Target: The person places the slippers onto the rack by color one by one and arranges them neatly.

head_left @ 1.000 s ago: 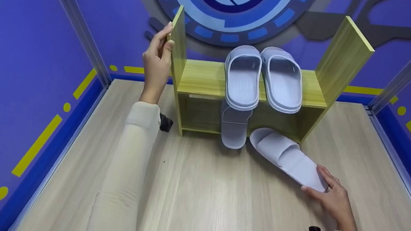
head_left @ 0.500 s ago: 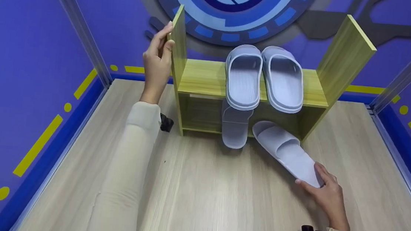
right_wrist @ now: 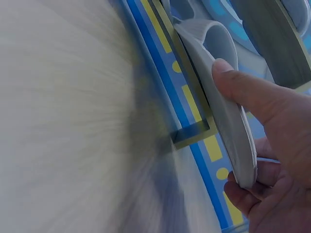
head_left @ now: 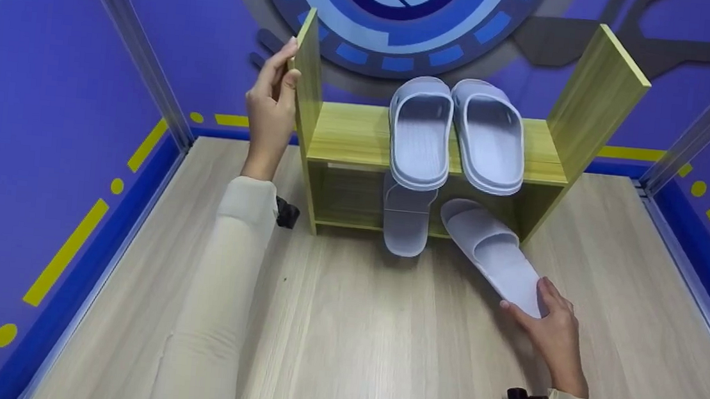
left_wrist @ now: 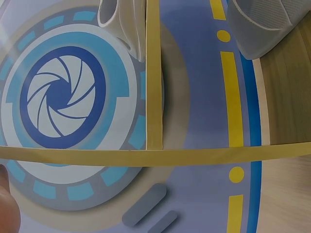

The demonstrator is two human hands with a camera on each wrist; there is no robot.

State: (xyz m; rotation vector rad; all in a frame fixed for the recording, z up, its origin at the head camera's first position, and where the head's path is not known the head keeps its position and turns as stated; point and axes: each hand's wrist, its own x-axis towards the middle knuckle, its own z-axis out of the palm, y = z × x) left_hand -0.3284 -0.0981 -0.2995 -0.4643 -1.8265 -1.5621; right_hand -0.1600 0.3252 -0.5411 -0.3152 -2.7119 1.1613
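A light grey open-toe slipper [head_left: 498,257] is tilted in front of the right half of a two-tier wooden shoe rack [head_left: 348,134], its toe towards the lower shelf. My right hand [head_left: 552,329] pinches its heel end, thumb on one side and fingers on the other; the right wrist view shows the thumb on the slipper [right_wrist: 223,116]. My left hand [head_left: 272,99] touches the outer side of the rack's left panel, near its upper front edge. Another grey slipper [head_left: 405,229] sits on the lower shelf, its heel sticking out. Two grey clogs [head_left: 422,134] stand side by side on the upper shelf.
The rack stands on a pale wood-grain surface [head_left: 344,327]. Behind it rises a blue patterned wall [head_left: 183,36], with side walls and metal posts [head_left: 143,46] at the left and right.
My right hand has carried the slipper up and to the left, bringing its toe nearer the lower shelf opening and turning it straighter. My left hand stays at the rack panel.
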